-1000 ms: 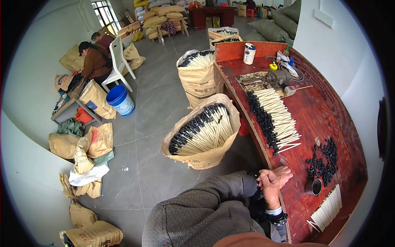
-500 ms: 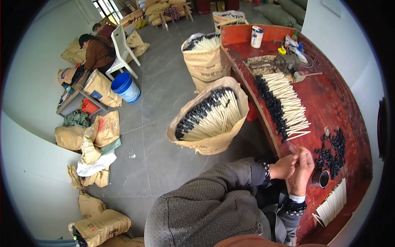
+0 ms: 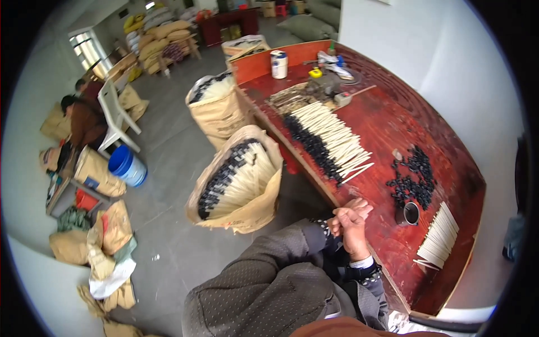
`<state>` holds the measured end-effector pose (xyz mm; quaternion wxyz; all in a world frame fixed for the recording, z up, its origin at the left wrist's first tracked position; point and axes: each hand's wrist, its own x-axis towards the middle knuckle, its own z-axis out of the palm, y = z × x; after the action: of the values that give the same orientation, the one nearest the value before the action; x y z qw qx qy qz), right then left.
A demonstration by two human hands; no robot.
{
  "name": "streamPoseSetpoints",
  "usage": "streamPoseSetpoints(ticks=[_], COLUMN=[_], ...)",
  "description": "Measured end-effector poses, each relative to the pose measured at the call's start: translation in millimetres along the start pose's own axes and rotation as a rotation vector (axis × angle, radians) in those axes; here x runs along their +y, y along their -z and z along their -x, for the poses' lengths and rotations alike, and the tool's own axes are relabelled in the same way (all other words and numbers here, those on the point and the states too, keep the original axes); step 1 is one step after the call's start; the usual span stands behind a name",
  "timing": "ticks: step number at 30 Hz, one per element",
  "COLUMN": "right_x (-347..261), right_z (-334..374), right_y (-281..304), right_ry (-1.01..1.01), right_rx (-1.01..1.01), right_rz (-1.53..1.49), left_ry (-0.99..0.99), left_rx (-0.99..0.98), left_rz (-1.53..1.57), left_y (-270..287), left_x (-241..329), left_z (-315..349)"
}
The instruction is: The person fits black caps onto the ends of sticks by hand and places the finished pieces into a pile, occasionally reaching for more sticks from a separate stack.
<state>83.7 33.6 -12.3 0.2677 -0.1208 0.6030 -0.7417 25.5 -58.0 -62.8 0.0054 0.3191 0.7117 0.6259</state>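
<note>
My hands are pressed together at the near left edge of the red table (image 3: 387,126). My left hand (image 3: 335,226) lies partly behind my right hand (image 3: 353,231), and most of its fingers are covered. Both look closed, with bent fingers; whatever is between them is hidden. Just beyond them lies a row of pale sticks with black ends (image 3: 331,137). To the right are a pile of small black pieces (image 3: 418,174) and a dark open cup (image 3: 410,214) lying on its side. Plain pale sticks (image 3: 441,236) are lined up near the right rim.
On the floor left of the table stand a paper sack of black-tipped sticks (image 3: 266,205) and another full sack (image 3: 216,115). A white canister (image 3: 279,64) and a yellow-topped tool (image 3: 315,73) are at the table's far end. Two people sit beyond a blue bucket (image 3: 128,167).
The view has turned right, so everything sits further left. My hands have drawn closer together, and the clear scrap seen at my fingertips earlier no longer shows.
</note>
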Motion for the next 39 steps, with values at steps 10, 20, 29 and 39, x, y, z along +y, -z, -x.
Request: streamPoseSetpoints(ticks=[10,20,29,39], right_x=[13,14,12,16], right_z=[2,1,-1,-1], right_y=[9,8,0,4], right_ry=[0.051,0.054,0.053,0.072], right_rx=[0.048,0.069,0.083,0.07], right_rz=[-0.013,0.016,0.069,0.081], left_ry=[-0.11,-0.258,-0.366,-0.502], left_rx=[0.225,0.378,0.514,0.569], left_rz=[-0.235,-0.405,-0.513,-0.656], left_y=[-13,-22,-22,-31], left_x=[-39,-76,-110,-129], left_z=[3,8,0,12])
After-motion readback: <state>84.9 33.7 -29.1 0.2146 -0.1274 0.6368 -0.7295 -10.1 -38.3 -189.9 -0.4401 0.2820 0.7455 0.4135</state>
